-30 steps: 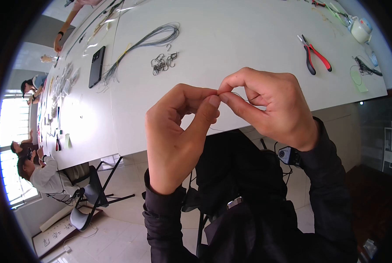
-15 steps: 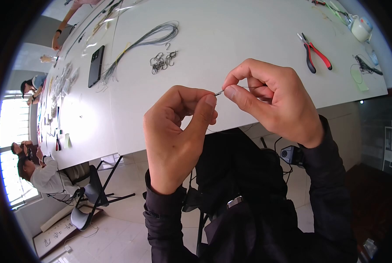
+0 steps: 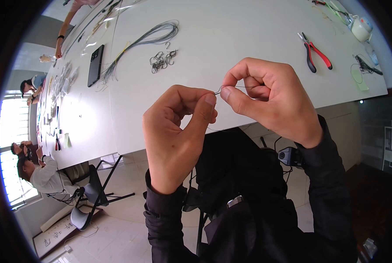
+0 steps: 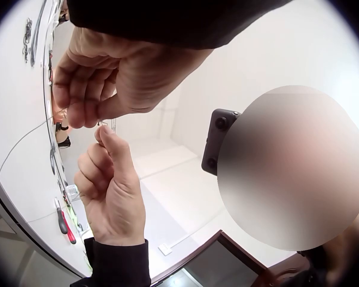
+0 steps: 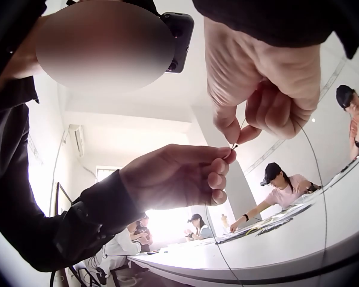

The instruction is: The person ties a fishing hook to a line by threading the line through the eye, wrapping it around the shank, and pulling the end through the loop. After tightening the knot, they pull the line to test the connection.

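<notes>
The left grip (image 3: pixel 174 131) pinches a small hook (image 3: pixel 218 93), its end poking out between both grips; the right grip (image 3: pixel 270 103), just beside, pinches a thin line (image 5: pixel 325 203). The hook is above the counter's (image 3: pixel 213 48) near edge. Farther off lie a hook pile (image 3: pixel 161 64) and phone (image 3: pixel 96 65), left, and pliers (image 3: pixel 310 47), right.

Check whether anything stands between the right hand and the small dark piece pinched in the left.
Nothing visible does: the right hand pinches thin line right beside the small dark piece in the left hand. The pliers and fish hooks lie apart on the table.
</notes>
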A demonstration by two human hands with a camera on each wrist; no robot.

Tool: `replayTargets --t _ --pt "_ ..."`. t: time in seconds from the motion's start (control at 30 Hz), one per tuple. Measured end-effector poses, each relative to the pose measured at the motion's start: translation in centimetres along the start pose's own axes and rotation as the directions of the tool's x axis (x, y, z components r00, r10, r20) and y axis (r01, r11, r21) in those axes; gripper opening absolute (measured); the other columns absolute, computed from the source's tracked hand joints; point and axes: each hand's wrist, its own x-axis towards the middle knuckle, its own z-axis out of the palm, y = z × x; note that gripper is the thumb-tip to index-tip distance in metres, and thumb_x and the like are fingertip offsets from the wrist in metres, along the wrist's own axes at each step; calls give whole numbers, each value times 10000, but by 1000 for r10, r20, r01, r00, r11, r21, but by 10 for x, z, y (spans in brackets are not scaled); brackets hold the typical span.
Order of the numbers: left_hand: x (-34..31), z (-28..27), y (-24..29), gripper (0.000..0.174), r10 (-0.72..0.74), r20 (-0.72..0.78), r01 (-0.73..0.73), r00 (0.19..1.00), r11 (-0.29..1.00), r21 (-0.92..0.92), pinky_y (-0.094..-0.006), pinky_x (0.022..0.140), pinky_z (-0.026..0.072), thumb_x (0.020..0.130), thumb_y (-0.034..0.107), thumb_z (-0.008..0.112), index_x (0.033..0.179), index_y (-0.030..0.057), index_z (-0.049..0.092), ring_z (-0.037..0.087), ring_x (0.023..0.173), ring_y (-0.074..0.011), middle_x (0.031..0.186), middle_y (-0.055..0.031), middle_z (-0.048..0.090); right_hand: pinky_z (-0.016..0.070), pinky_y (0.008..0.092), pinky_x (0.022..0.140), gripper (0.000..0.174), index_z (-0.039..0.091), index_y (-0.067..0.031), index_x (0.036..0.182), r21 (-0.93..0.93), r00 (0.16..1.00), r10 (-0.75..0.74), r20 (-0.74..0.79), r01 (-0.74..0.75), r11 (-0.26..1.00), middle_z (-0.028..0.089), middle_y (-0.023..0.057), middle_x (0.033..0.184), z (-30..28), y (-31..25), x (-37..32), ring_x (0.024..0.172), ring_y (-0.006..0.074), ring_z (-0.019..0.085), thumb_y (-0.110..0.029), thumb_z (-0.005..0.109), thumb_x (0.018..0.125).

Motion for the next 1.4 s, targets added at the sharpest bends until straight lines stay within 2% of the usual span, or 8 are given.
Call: replayTargets --t 0.23,0.67,0.77,0.97,1.07,1.17,1.27,1.4 --pt "1 0 -2 127 -37 -2 36 999 991 -125 -232 672 497 922 70 684 909 -53 658 638 707 -102 786 -79 691 259 202 497 87 650 -22 890 16 999 40 4 -40 999 318 -106 587 5 -1 -1 542 -1 274 -98 683 864" --pt "0 -1 3 142 -66 -18 64 998 994 -93 -227 652 490 926 83 684 915 -56 656 631 693 -97 773 -76 682 273 193 500 120 641 -13 918 17 999 51 13 -51 999 341 -104 596 4 1 -2 546 -9 299 -121 679 883" --pt "0 -1 2 144 -51 -23 49 998 994 -93 -227 650 488 928 84 680 915 -57 654 623 690 -95 766 -72 676 279 223 469 157 651 14 905 7 1000 -5 0 5 1000 386 -59 571 0 0 -1 515 20 319 -139 685 893" --pt "0 0 0 153 -42 -28 39 999 995 -91 -234 656 491 935 91 672 923 -60 652 620 687 -104 762 -73 662 275 212 466 191 661 19 949 30 999 -47 -9 48 998 462 -45 584 0 8 -1 512 10 356 -172 656 960" --pt "0 0 2 170 -42 -24 40 999 997 -69 -256 671 504 944 104 665 941 -65 651 619 682 -124 758 -79 642 279 170 520 160 654 11 960 93 1000 2 4 -2 996 511 -72 688 0 2 -3 581 -19 358 -148 652 970" --pt "0 0 2 167 -47 -28 45 999 997 -68 -255 674 503 943 103 665 938 -64 651 618 680 -124 754 -79 644 283 170 521 156 654 12 961 110 999 33 40 -37 993 512 -73 693 -2 2 -3 585 -20 360 -143 648 972" --pt "1 1 2 164 -50 -32 48 998 996 -70 -250 674 498 943 104 664 934 -59 652 618 677 -122 747 -78 646 272 213 468 189 654 29 947 101 999 -48 21 45 994 450 -54 586 0 8 -3 522 8 353 -158 644 975" --pt "0 0 6 168 -65 -26 63 998 996 -65 -241 671 478 940 115 664 927 -53 654 618 673 -120 742 -77 648 277 219 475 198 664 30 959 39 998 -50 47 48 998 448 -57 586 -5 8 0 524 11 350 -168 658 967"
